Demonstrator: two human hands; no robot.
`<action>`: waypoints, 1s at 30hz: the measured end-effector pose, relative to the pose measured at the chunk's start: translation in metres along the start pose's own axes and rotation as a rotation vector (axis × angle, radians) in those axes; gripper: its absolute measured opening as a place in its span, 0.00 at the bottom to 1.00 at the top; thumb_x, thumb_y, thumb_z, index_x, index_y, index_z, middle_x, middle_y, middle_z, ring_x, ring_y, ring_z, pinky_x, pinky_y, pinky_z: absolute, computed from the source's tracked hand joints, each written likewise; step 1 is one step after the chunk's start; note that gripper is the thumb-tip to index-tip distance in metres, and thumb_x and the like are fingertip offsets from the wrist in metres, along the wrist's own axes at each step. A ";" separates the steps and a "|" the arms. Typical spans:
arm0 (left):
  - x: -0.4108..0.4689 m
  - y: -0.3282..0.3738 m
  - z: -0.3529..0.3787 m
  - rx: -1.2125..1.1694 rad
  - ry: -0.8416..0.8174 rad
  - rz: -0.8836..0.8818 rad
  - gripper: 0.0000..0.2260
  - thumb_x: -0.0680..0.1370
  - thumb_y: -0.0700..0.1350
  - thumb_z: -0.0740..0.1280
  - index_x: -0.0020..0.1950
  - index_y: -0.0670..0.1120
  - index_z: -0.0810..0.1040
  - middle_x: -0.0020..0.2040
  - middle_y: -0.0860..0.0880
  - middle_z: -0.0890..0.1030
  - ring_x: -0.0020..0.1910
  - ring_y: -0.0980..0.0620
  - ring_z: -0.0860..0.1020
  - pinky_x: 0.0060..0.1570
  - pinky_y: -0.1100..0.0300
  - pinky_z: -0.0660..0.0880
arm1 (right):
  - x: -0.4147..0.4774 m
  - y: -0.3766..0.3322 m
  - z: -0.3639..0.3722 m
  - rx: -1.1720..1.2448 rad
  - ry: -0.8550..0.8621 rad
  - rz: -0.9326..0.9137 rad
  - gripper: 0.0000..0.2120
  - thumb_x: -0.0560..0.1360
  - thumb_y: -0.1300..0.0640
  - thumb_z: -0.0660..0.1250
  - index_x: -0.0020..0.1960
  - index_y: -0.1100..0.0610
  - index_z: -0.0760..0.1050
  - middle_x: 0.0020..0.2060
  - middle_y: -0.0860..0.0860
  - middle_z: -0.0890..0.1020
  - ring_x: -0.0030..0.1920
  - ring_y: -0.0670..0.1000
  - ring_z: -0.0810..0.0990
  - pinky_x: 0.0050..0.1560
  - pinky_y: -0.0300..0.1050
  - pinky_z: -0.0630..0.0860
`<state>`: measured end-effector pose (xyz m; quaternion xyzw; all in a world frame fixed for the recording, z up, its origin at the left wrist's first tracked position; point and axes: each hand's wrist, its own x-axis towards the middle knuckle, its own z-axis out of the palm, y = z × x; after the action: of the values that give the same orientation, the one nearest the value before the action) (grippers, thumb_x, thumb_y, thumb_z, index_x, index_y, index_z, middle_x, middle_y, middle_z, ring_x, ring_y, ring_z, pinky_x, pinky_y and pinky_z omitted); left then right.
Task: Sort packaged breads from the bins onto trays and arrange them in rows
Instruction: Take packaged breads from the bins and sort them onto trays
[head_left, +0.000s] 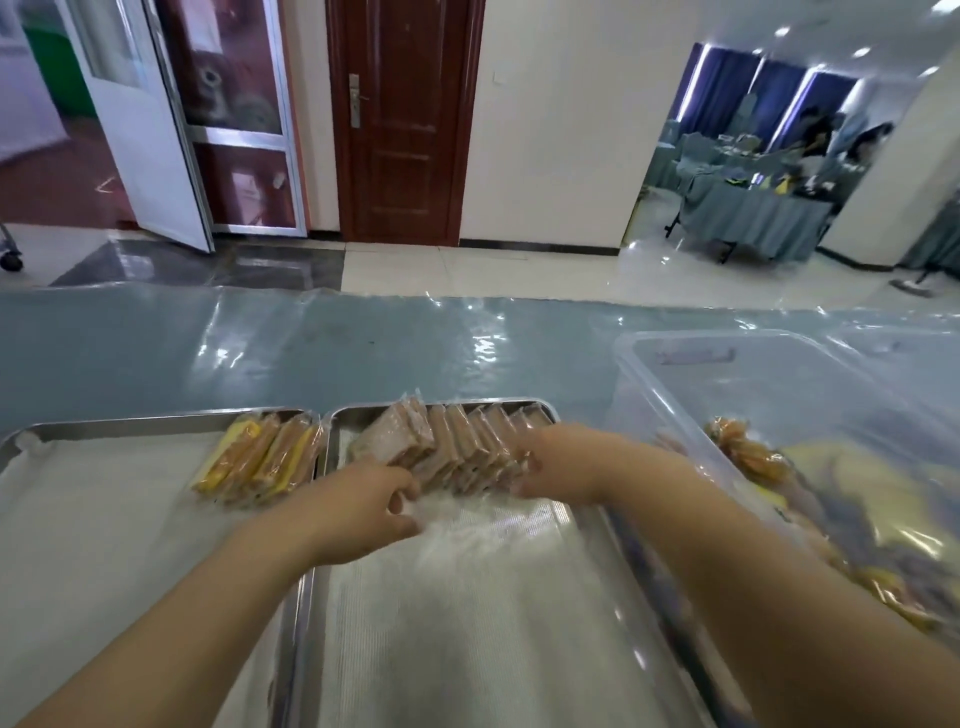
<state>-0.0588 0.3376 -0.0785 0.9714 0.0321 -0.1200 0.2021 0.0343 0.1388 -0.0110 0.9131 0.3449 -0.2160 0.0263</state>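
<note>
The row of brown packaged breads (462, 447) runs left to right across the far end of the middle tray (467, 613), at frame centre, each packet on edge. The left hand (363, 512) curls its fingers at the row's left end and the right hand (561, 462) meets its right end; I cannot tell whether either grips. The tray's near part is bare liner. 1 clear bin (779, 415) sits just right, and yellow packets (265, 457) lie on the left tray (104, 519).

left hand (363, 506) curled, right hand (563, 462) forward (both blurred)
</note>
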 end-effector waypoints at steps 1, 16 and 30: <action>-0.008 0.007 -0.003 0.017 0.004 0.015 0.18 0.76 0.59 0.65 0.64 0.56 0.72 0.56 0.59 0.76 0.49 0.61 0.75 0.50 0.63 0.73 | -0.015 0.000 -0.002 0.011 0.022 -0.005 0.18 0.78 0.51 0.64 0.66 0.54 0.71 0.57 0.51 0.77 0.58 0.53 0.75 0.49 0.38 0.64; -0.042 0.163 -0.041 -0.058 0.145 0.306 0.23 0.61 0.72 0.59 0.51 0.65 0.76 0.44 0.65 0.80 0.45 0.69 0.77 0.44 0.67 0.75 | -0.151 0.116 -0.026 0.127 0.202 0.084 0.23 0.75 0.40 0.65 0.68 0.44 0.67 0.58 0.42 0.77 0.53 0.45 0.77 0.52 0.41 0.71; 0.070 0.366 0.037 0.209 0.080 0.319 0.14 0.75 0.60 0.64 0.59 0.60 0.73 0.48 0.61 0.77 0.47 0.61 0.75 0.49 0.58 0.75 | -0.189 0.333 0.024 0.065 0.039 0.145 0.26 0.72 0.41 0.69 0.67 0.47 0.68 0.58 0.46 0.77 0.52 0.48 0.75 0.51 0.41 0.70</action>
<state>0.0415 -0.0113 0.0122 0.9840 -0.1267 -0.0504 0.1150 0.1121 -0.2359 0.0119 0.9401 0.2710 -0.2068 0.0054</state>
